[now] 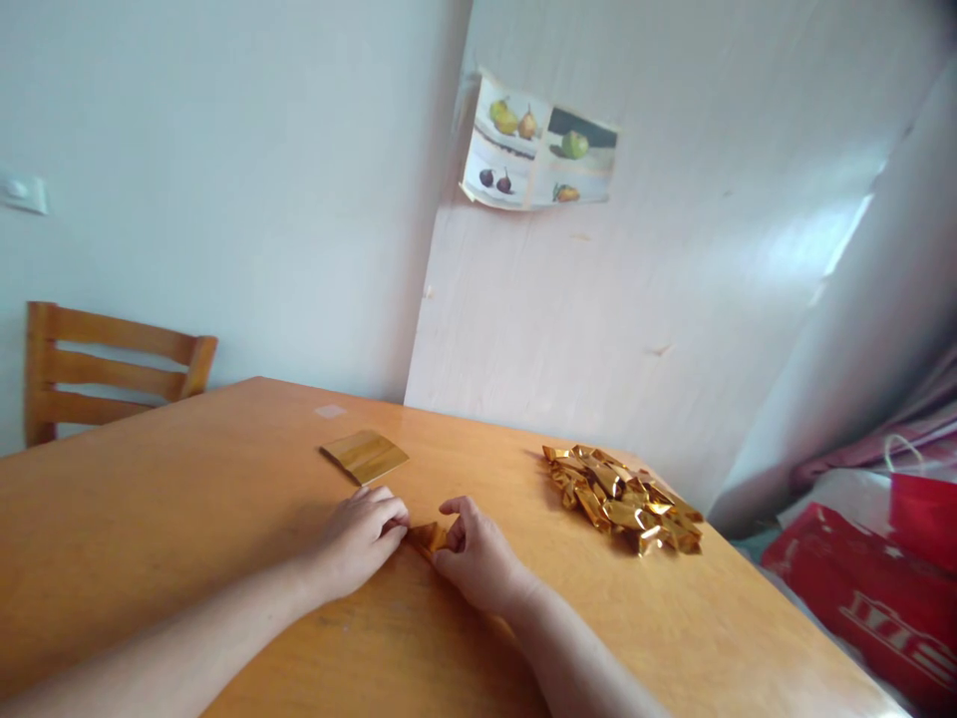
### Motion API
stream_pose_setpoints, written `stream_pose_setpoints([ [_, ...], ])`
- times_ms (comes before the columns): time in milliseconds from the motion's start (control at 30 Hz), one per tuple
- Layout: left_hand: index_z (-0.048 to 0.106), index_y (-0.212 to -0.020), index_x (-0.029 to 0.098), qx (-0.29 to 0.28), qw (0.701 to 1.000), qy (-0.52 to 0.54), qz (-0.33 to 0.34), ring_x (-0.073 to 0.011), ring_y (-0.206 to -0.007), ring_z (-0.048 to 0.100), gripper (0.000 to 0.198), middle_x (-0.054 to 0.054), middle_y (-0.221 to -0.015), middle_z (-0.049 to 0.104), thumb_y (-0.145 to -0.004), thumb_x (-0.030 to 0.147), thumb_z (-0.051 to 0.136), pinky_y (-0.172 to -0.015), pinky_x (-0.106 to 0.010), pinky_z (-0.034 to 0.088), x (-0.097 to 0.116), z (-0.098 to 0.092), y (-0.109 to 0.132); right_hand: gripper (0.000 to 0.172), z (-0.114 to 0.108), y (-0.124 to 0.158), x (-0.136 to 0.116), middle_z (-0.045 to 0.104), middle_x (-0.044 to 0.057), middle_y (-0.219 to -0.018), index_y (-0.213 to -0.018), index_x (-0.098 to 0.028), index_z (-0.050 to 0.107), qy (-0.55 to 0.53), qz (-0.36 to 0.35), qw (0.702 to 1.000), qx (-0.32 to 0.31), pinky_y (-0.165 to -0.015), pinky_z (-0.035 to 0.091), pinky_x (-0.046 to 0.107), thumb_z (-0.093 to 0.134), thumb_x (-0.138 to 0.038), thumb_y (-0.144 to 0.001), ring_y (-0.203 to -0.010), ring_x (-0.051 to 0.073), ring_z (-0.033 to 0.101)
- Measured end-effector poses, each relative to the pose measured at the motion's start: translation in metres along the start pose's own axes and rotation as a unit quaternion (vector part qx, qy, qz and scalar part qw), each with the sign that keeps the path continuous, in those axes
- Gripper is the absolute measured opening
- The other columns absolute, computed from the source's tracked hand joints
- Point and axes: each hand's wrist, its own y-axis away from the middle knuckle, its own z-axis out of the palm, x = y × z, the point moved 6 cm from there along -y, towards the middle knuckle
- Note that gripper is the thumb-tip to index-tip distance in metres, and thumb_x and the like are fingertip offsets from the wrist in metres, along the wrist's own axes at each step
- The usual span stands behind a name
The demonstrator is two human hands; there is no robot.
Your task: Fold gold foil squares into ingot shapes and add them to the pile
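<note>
Between my two hands, low over the wooden table [224, 489], is a small folded piece of gold foil paper [428, 538]. My left hand [366, 534] pinches its left corner between thumb and fingers. At the other end my right hand [475, 558] has its thumb and fingers curled around the right edge, with the index finger raised a little. Just beyond my left hand lies a flat stack of square gold paper [365, 457]. To the right is a heap of shiny folded gold foil pieces [624, 499].
A wooden chair [120, 364] stands past the table's left far edge. Walls rise behind the table, with a sheet of fruit pictures [542, 145] stuck on one. Red bags [859, 588] sit beyond the right edge. A pale patch [330, 411] marks the tabletop.
</note>
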Motion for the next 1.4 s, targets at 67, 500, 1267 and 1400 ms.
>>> stream_pose_setpoints([
  [67, 0.063, -0.076, 0.021, 0.012, 0.999, 0.043, -0.015, -0.021, -0.086, 0.058, 0.02, -0.003, -0.084, 0.065, -0.09, 0.029, 0.051, -0.081, -0.034, 0.045, -0.002, 0.0, -0.001, 0.052, 0.0, -0.001, 0.001, 0.052, -0.01, -0.065, -0.115, -0.022, 0.055, -0.03, 0.001, 1.0, -0.002, -0.06, 0.036, 0.023, 0.065, -0.007, -0.067, -0.062, 0.011, 0.05],
  [500, 0.061, -0.094, 0.017, 0.01, 0.898, 0.382, -0.218, -0.0177, -0.088, 0.06, 0.03, -0.004, -0.092, 0.066, -0.086, 0.046, 0.057, -0.081, -0.031, 0.044, 0.008, -0.026, -0.008, 0.03, -0.014, 0.002, -0.021, 0.06, 0.0, -0.082, -0.098, -0.02, 0.053, -0.41, -0.004, 0.912, -0.007, -0.056, 0.037, 0.022, 0.072, -0.028, -0.075, -0.066, 0.013, 0.054],
  [1267, 0.054, -0.072, 0.018, 0.099, 0.84, 0.504, -0.177, -0.0153, -0.069, 0.049, 0.037, 0.001, -0.068, 0.054, -0.085, 0.051, 0.064, -0.068, -0.028, 0.039, 0.046, 0.014, -0.012, 0.032, 0.003, 0.009, -0.019, 0.058, -0.002, -0.066, -0.087, -0.017, 0.063, -0.404, 0.026, 0.914, -0.035, -0.055, 0.036, 0.024, 0.076, -0.046, -0.08, -0.056, 0.01, 0.046],
  [1400, 0.055, -0.074, 0.018, 0.092, 0.839, 0.504, -0.182, -0.0169, -0.07, 0.054, 0.036, -0.001, -0.07, 0.058, -0.087, 0.051, 0.062, -0.067, -0.029, 0.04, 0.044, 0.018, -0.011, 0.038, 0.006, 0.011, -0.019, 0.057, -0.001, -0.059, -0.074, -0.016, 0.062, -0.358, 0.051, 0.931, -0.044, -0.054, 0.036, 0.024, 0.075, -0.051, -0.079, -0.054, 0.01, 0.048],
])
